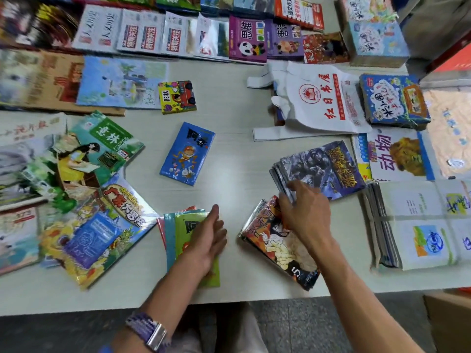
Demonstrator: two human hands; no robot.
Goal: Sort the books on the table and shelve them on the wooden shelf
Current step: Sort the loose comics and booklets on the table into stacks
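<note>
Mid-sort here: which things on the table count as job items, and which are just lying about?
Job: green book stack under left hand; comic stack and dark stack at right hand; blue book.
Lying about: white bag.

On the white bag [316, 103] at about two o'clock, red brush characters read 红日书屋 beneath a round red emblem; the smaller red line beside them is too fine to read. The big book [397, 155] at three o'clock says 动物. The purple panda book [247, 39] at twelve o'clock reads 思维. The small yellow card pack [177, 97] at eleven o'clock carries 形状 on a white label. The green magazine [102, 149] at nine o'clock is titled 意林. The comic [277, 243] near the table edge at five o'clock bears a white 5.
</note>
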